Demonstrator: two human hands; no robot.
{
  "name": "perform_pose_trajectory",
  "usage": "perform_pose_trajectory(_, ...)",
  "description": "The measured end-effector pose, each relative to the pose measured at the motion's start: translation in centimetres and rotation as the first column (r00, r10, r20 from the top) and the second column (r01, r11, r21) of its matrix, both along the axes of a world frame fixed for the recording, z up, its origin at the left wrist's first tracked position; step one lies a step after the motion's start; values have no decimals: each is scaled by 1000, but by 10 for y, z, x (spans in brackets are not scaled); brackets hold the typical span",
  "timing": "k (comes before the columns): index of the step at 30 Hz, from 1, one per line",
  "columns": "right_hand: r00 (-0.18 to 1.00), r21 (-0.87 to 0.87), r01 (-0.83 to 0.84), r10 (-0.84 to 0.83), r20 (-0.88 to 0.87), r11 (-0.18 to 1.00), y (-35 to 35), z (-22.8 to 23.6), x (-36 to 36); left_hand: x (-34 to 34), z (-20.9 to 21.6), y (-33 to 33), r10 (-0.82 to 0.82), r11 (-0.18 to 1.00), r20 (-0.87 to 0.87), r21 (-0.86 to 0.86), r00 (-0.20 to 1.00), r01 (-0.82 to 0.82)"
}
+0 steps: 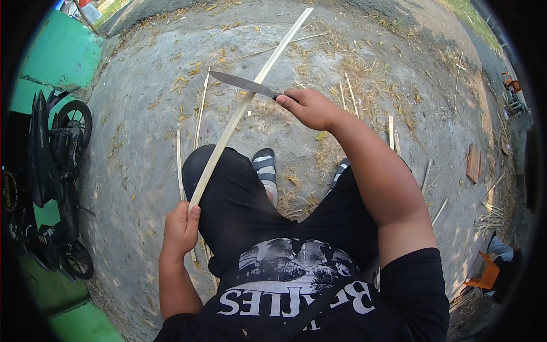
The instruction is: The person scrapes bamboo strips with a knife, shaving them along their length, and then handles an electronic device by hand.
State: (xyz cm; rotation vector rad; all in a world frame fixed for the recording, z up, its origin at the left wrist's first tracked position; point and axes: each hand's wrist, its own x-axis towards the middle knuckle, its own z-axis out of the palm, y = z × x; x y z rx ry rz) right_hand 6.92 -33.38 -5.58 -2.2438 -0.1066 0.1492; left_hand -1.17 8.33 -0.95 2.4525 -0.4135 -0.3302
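A long, pale bamboo strip (229,129) slants up and away from my left thigh. My left hand (181,227) is closed around its near end, thumb on top. In my right hand (305,108) is the dark handle of a knife (238,82), most of the handle hidden by my fingers. The long grey blade points left and lies across the strip, a little beyond my knees. Whether its edge has entered the bamboo I cannot tell. The strip's far end reaches out over the ground with nothing holding it.
Several bamboo strips (202,108) lie on the grey ground (137,131) around my legs, among shavings (313,171) and dry leaves. A brown block (474,163) lies to the right. A motorcycle (57,182) stands at the left. Someone sits on an orange chair (486,272) at the lower right.
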Motion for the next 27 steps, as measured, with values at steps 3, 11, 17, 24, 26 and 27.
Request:
perform_pose_trajectory(3, 999, -10, -10, 10, -46, 1000, 9, 1, -1, -3, 3, -2, 17, 999, 32, 39, 999, -18)
perform_pose_trajectory(11, 981, -7, -193, 193, -16, 981, 25, 0, -8, -4, -3, 1, 41, 999, 9, 20, 999, -42)
perform_pose_trajectory(17, 992, -9, -112, 111, -64, 994, 24, 5, -8, -2, 0, -2, 48, 999, -42, 15, 998, -48)
perform_pose_trajectory(24, 984, -45, -169, 171, 44, 985, 12, -6, -2, -5, -8, -2, 40, 999, 84, 22, 996, -42)
perform_pose_trajectory(26, 993, -47, -112, 111, -32, 993, 9, -8, 1, -4, -7, 0, 26, 998, 96, 46, 995, -31)
perform_pose_trajectory(27, 993, -47, -112, 110, -31, 993, 11, -11, 0, -3, -6, 0, 26, 998, 97, 46, 995, -31)
